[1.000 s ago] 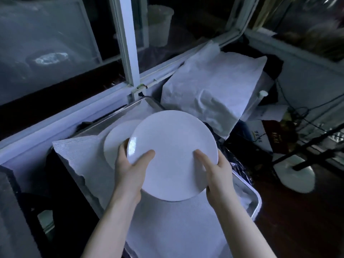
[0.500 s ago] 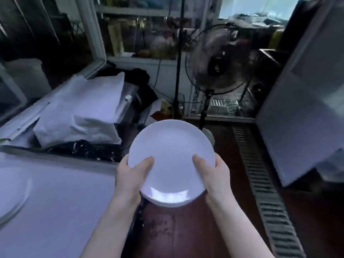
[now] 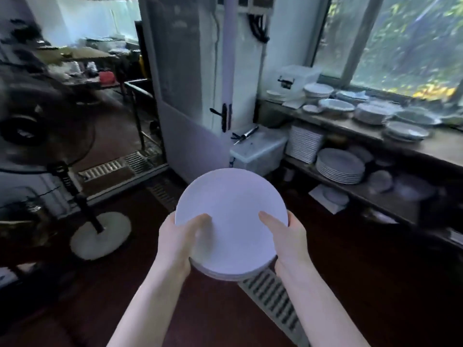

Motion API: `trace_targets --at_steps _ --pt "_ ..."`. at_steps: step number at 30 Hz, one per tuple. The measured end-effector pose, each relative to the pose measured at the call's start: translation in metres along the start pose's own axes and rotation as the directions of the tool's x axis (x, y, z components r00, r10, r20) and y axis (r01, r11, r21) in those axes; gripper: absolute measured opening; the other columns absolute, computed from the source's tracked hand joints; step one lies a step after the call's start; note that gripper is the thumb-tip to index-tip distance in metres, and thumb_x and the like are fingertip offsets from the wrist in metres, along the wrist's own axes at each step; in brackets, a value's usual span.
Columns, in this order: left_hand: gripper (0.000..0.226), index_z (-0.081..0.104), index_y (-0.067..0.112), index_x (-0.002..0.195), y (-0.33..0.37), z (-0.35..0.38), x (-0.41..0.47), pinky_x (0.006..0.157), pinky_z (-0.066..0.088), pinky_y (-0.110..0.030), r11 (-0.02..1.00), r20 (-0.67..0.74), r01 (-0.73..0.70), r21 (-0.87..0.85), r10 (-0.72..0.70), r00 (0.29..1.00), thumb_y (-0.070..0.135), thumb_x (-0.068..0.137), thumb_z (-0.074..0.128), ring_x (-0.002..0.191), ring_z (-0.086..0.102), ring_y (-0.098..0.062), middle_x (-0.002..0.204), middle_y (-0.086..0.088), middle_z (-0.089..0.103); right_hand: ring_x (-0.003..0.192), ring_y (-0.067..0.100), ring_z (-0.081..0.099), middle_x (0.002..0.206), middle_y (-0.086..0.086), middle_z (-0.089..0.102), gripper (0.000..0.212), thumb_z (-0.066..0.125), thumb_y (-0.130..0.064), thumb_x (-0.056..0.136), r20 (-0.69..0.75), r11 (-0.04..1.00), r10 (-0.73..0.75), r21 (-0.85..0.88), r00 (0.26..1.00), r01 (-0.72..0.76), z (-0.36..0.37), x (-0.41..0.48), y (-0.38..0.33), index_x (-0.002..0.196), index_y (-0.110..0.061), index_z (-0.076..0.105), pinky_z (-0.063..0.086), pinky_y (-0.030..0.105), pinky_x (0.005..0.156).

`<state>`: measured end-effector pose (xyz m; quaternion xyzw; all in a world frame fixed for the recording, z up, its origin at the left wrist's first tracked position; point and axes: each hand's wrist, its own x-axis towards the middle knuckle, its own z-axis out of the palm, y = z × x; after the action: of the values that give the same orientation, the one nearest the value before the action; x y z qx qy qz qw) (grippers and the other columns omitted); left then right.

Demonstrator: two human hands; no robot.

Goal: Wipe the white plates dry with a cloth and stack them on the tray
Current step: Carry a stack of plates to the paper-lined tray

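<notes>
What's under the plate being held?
Under the top plate, the rims of more plates show along its near edge. The left hand and right hand grip the stack, thumbs on top; their fingers underneath are covered, as is the plate count.

One head-worn camera looks forward and down, close above the left hand (image 3: 175,244) and right hand (image 3: 290,239), with a shelf (image 3: 375,197) beyond the right.

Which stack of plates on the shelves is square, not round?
The square stack at the lower shelf's left end, beside the plastic box; the other stacks look round.
</notes>
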<state>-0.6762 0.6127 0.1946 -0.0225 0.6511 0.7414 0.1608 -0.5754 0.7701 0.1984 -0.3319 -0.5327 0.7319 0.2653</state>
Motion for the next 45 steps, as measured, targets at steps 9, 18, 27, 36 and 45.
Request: trace_targets --at_steps 9,18,27,36,45 --pt "0.032 0.066 0.011 0.103 -0.026 0.204 0.084 0.079 0.058 -0.044 0.994 0.373 0.067 0.088 -0.095 0.923 0.014 0.075 0.082 0.090 0.069 -0.028 0.099 -0.008 0.073 0.094 0.033 0.070 0.097 0.009 0.075 0.014 0.075 -0.011 0.084 -0.389 0.996 -0.044 0.057 0.920 0.071 -0.118 0.112 -0.037 0.095 -0.017 0.070 0.054 0.039 0.071" --pt "0.043 0.067 0.012 0.097 -0.021 0.391 0.163 0.078 0.057 -0.043 0.984 0.597 0.052 0.168 -0.144 0.789 0.021 0.057 0.082 0.089 0.069 -0.031 0.099 -0.011 0.073 0.081 0.021 0.073 0.090 0.003 0.077 0.015 0.074 -0.013 0.084 -0.616 0.982 -0.077 0.088 0.784 0.166 -0.187 0.234 -0.090 0.097 -0.018 0.071 0.058 0.032 0.058" --pt "0.038 0.066 0.009 0.100 -0.062 0.585 0.193 0.079 0.059 -0.047 0.961 0.684 0.078 0.266 -0.245 0.687 0.016 0.067 0.083 0.086 0.071 -0.031 0.096 -0.012 0.074 0.091 0.028 0.072 0.092 0.005 0.077 0.012 0.074 -0.018 0.084 -0.745 0.986 -0.052 0.065 0.665 0.150 -0.309 0.347 -0.124 0.096 -0.018 0.072 0.060 0.051 0.085" --pt "0.029 0.065 0.007 0.104 -0.107 0.822 0.184 0.067 0.057 -0.035 0.956 0.702 0.146 0.253 -0.285 0.652 0.005 0.078 0.076 0.084 0.072 -0.029 0.096 -0.011 0.074 0.087 0.026 0.073 0.094 0.007 0.075 0.012 0.074 -0.015 0.086 -0.777 0.984 -0.071 0.047 0.625 0.171 -0.493 0.476 -0.192 0.096 -0.019 0.068 0.063 0.043 0.077" --pt "0.030 0.063 0.005 0.106 -0.131 1.026 0.190 0.079 0.059 -0.048 0.937 0.697 0.118 0.330 -0.326 0.639 0.003 0.078 0.076 0.085 0.071 -0.033 0.097 -0.015 0.073 0.078 0.024 0.070 0.092 0.012 0.073 0.014 0.075 -0.006 0.085 -0.817 0.976 -0.024 0.105 0.576 0.189 -0.642 0.605 -0.244 0.095 -0.011 0.066 0.056 0.027 0.056"
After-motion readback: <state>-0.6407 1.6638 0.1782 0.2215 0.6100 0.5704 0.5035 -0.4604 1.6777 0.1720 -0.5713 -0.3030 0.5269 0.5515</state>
